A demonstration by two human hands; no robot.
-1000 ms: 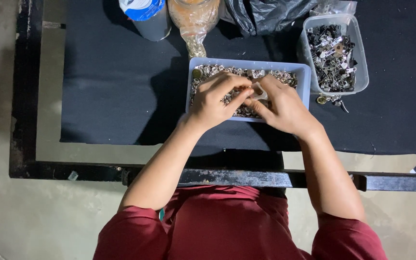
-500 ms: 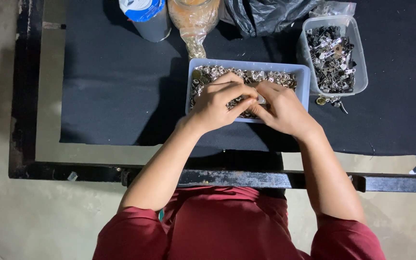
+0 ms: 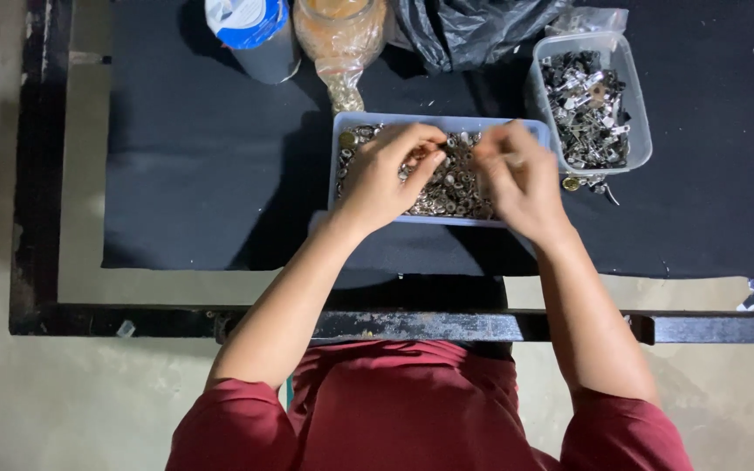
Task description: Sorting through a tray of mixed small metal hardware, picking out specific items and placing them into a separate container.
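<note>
A pale blue shallow tray (image 3: 394, 119) filled with several small round metal parts (image 3: 451, 187) sits on a black mat in front of me. My left hand (image 3: 386, 174) rests over the tray's left half, fingers curled and pinched on a small metal part. My right hand (image 3: 521, 179) hovers over the tray's right end, blurred, fingertips pinched on a small pale piece. The two hands are apart, with open parts showing between them.
A clear tub (image 3: 640, 122) of silvery clip-like parts stands right of the tray, with a few loose pieces (image 3: 588, 185) beside it. Behind are a blue-and-white can (image 3: 250, 26), a clear bag of orange stuff (image 3: 342, 44) and a black plastic bag (image 3: 473, 26). The black mat (image 3: 202, 174) lies on a dark-framed table (image 3: 482, 327).
My hands were pressed together over the middle of the tray; now they have separated, the right one moving right and the left one staying over the left part.
</note>
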